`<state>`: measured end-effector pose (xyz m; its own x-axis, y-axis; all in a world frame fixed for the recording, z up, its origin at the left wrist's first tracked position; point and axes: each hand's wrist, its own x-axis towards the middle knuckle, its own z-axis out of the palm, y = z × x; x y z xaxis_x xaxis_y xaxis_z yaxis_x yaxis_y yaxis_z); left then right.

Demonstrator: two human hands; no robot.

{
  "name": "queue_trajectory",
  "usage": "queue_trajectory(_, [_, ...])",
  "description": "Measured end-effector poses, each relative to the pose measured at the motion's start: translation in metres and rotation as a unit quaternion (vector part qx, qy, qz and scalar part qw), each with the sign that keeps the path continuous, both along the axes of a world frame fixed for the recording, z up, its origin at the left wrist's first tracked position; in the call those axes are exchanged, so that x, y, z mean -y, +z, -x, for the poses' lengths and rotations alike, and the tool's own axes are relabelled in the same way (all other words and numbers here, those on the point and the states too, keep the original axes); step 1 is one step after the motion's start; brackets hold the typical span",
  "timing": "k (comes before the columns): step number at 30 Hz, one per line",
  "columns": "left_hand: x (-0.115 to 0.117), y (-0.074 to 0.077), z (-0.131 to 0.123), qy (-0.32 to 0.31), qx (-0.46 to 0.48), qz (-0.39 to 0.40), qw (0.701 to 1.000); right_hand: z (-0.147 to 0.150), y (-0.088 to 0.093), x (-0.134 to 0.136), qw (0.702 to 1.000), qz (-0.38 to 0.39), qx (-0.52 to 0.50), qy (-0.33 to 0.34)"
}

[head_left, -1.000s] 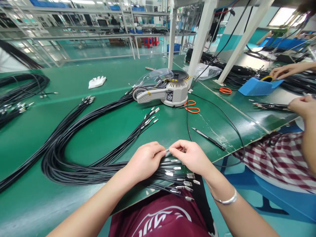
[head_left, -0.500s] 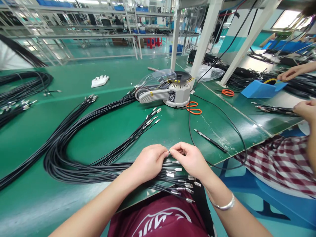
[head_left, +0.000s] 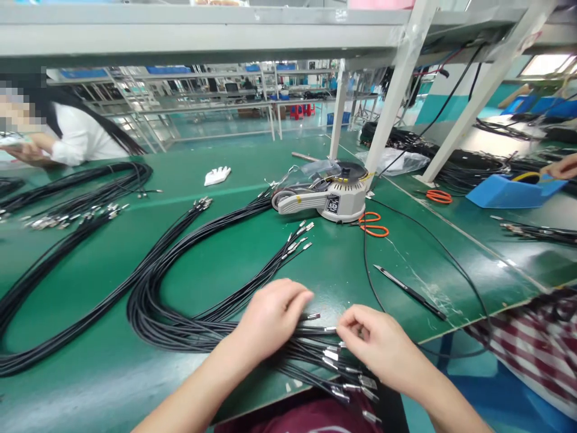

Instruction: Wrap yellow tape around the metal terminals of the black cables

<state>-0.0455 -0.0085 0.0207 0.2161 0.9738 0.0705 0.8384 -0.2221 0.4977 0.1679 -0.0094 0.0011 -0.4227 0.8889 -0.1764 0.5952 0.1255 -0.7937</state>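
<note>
My left hand (head_left: 276,310) rests over a bundle of black cables (head_left: 198,337), its fingers curled and thumb against the forefinger. What those fingers hold, if anything, is hidden. One metal cable connector (head_left: 312,316) pokes out just beyond them. My right hand (head_left: 378,344) is closed, with thumb and forefinger pinched at the tip of another silvery connector (head_left: 330,329). Several more connector ends (head_left: 331,356) fan out below and between the hands at the table's front edge. The bundle loops left and back, with a second group of ends (head_left: 295,245) lying behind my left hand.
A grey tape dispenser (head_left: 345,201) stands behind, beside orange-handled scissors (head_left: 376,230). A craft knife (head_left: 408,291) lies to the right. A white glove (head_left: 217,175) and more cable bundles (head_left: 58,264) lie left. Shelf posts (head_left: 399,90) rise behind; other people sit on both sides.
The view has tilted up and turned left. My hands, which met at a small connector, have drawn apart; the right one is now lower, at another connector.
</note>
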Motion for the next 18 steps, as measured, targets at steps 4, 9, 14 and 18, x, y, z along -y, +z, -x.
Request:
queue_trajectory(4, [-0.018,-0.011,0.028,0.155,-0.142,0.015,0.978,-0.005,0.005,0.013,0.992,0.008,0.092,0.085])
queue_trajectory(9, [-0.032,-0.015,0.037,0.167,-0.111,0.047,0.979,-0.019,0.005,0.004,0.995,0.017,0.088,0.031])
queue_trajectory(14, [-0.038,-0.005,0.035,0.147,0.035,0.12,0.981,-0.027,0.0,-0.004,0.999,0.048,0.012,-0.006])
queue_trajectory(18, [-0.053,-0.003,0.025,0.111,0.179,0.186,0.96,-0.022,-0.004,-0.006,0.999,0.043,-0.016,-0.019])
